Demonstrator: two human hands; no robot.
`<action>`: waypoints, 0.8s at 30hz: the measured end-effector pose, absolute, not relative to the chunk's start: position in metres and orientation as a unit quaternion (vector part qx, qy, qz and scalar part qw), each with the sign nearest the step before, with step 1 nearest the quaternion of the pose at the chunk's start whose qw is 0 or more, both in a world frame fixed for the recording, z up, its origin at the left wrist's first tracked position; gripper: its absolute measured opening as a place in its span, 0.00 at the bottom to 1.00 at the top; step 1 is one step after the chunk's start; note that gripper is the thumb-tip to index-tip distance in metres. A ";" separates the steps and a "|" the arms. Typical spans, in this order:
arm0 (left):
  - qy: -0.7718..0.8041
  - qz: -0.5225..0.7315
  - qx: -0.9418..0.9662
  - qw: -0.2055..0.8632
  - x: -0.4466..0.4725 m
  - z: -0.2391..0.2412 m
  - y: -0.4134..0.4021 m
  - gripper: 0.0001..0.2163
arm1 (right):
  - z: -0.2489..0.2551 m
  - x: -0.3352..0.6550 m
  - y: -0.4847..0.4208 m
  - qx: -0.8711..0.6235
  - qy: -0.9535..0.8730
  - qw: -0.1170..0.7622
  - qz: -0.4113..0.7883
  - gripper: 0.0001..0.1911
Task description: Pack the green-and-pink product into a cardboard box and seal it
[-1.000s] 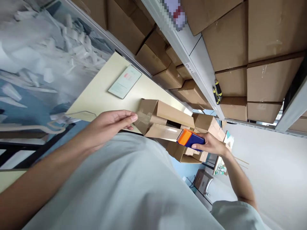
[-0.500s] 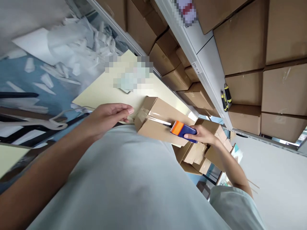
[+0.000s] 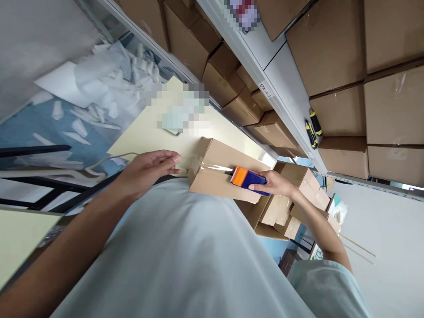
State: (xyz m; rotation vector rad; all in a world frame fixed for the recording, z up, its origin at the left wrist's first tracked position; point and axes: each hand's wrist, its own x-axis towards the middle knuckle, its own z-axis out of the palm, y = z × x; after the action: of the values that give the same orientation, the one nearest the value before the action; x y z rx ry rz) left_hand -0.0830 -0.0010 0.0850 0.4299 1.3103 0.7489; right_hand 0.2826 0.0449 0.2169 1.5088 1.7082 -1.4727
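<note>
My right hand [image 3: 273, 183] is wrapped round a dark blue and orange tape dispenser [image 3: 250, 181], its toothed edge facing left. The dispenser is against the side of a brown cardboard box [image 3: 221, 183], where a shiny strip of clear tape [image 3: 215, 168] runs along the seam towards the box's left end. Off that end, a small gap away, my left hand [image 3: 154, 170] hovers with loosely bent fingers, thumb near the forefinger and nothing visible in it. The box is tilted in view, close in front of my shirt, over a pale yellow tabletop [image 3: 142, 128].
Shelves full of cardboard boxes [image 3: 334, 39] rise at the upper right. Two yellow and black cutters [image 3: 313, 128] lie on the shelf edge [image 3: 281, 110]. White scraps [image 3: 99, 84] cover the blue floor at left. More boxes [image 3: 274, 207] stand beyond my right hand.
The camera view has shifted and turned slightly. The tape dispenser and my right hand have moved slightly left in view; my left hand stays beside the box's end.
</note>
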 end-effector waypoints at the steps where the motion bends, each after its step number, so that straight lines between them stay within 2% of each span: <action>1: 0.570 0.346 0.173 0.725 -0.082 0.087 -0.002 0.30 | 0.217 0.282 0.045 0.546 0.615 0.212 -0.528 0.32; 8: 0.449 0.358 0.054 0.817 -0.079 0.104 -0.003 0.26 | 0.221 0.285 0.048 0.550 0.596 0.206 -0.548 0.31; 15: 0.420 0.337 0.052 0.841 -0.084 0.110 -0.007 0.22 | 0.233 0.277 0.049 0.582 0.567 0.209 -0.544 0.33; 24: 0.398 0.379 -0.015 0.835 -0.072 0.098 0.001 0.20 | 0.266 0.273 0.052 0.600 0.554 0.215 -0.536 0.34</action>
State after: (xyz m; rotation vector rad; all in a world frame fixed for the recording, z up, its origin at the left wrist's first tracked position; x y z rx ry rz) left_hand -0.0724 0.0010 0.0977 -0.0311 0.8417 0.8031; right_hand 0.2734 0.0516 0.2658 1.6637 1.5350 -1.4855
